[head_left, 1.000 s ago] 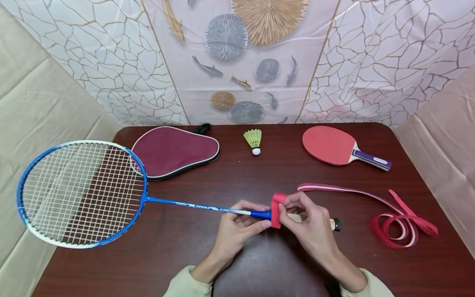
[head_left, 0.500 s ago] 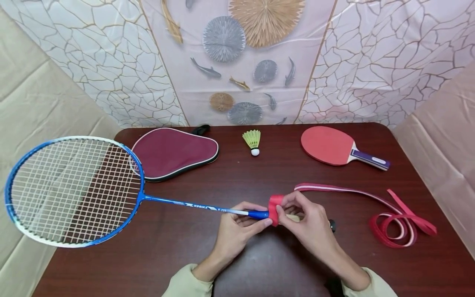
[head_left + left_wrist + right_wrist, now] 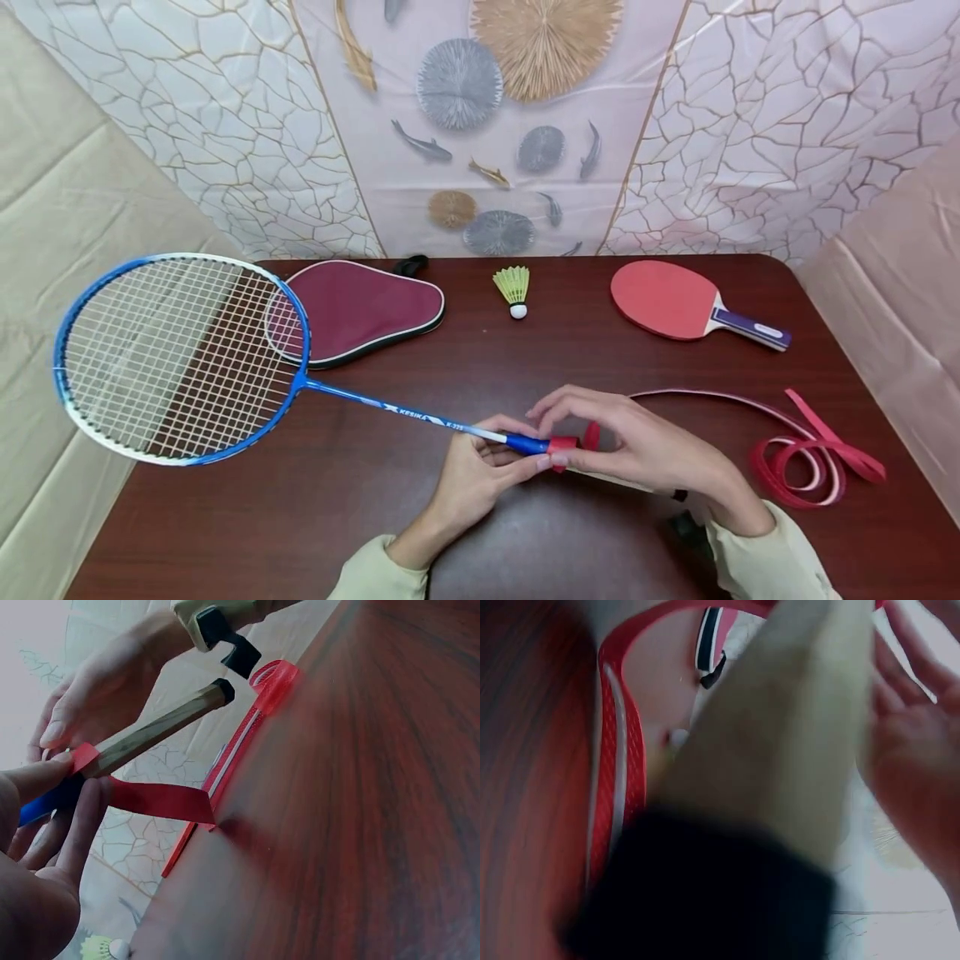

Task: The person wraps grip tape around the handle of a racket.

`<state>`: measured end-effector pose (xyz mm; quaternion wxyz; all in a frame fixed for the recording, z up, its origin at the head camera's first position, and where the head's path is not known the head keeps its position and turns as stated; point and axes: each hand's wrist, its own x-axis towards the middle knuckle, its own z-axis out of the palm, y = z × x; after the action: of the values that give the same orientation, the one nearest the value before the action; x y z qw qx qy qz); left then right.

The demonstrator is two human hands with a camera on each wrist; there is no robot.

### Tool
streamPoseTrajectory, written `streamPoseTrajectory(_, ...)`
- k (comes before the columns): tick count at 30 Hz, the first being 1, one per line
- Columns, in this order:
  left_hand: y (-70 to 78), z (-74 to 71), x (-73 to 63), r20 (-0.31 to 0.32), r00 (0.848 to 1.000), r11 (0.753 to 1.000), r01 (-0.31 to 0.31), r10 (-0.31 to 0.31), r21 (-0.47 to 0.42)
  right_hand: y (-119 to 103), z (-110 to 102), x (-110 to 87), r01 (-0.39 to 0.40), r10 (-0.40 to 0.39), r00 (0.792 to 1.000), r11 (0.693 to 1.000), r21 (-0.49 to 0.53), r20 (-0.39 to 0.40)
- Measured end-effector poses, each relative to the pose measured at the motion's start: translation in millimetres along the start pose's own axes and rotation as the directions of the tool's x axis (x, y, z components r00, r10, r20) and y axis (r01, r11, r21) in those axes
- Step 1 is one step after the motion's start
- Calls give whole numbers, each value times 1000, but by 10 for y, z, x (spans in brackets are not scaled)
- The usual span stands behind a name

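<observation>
A blue-and-white badminton racket [image 3: 427, 419] points its strung head to the left. My left hand [image 3: 474, 479] grips it at the blue cone [image 3: 527, 444], with the thumb on red grip tape [image 3: 564, 447] at the top of the bare wooden handle [image 3: 161, 727]. Over the handle lies my right hand [image 3: 637, 442], its thumb at the tape and its other fingers extended above the cone. From the handle the tape's red strip [image 3: 161, 801] trails off, partly hidden behind the right hand in the head view. The handle's black butt cap [image 3: 705, 892] looms close in the right wrist view.
The tape's loose length lies in red coils [image 3: 798, 479] at the table's right. Along the back are a maroon paddle case [image 3: 360, 304], a yellow shuttlecock [image 3: 513, 287] and a red table tennis paddle [image 3: 663, 298]. The racket head overlaps the case in the head view.
My right hand has let its pinch on the tape's raised fold go and spread over the handle. The fold now lies down around the handle. The racket head has tilted upward in view.
</observation>
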<state>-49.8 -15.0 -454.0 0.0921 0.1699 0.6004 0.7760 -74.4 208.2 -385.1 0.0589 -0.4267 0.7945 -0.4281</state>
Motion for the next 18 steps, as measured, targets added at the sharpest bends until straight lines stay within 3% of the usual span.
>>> streamPoseTrajectory(3,-6,-5,-6,28,998,999,-50,50,-6,62,-8,50,34,-41,998,992,118,51)
streamPoseTrajectory(7,-22,5,-18,52,994,995,-99,99,-1,60,-53,80,42,-59,995,979,199,78)
streamPoseTrajectory(12,-16,7,-31,84,986,988,-148,145,35,184,-31,27,-60,47,993,991,117,106)
streamPoseTrajectory(18,103,50,-71,132,976,983,-178,171,44,201,-16,-14,-93,88,987,995,35,134)
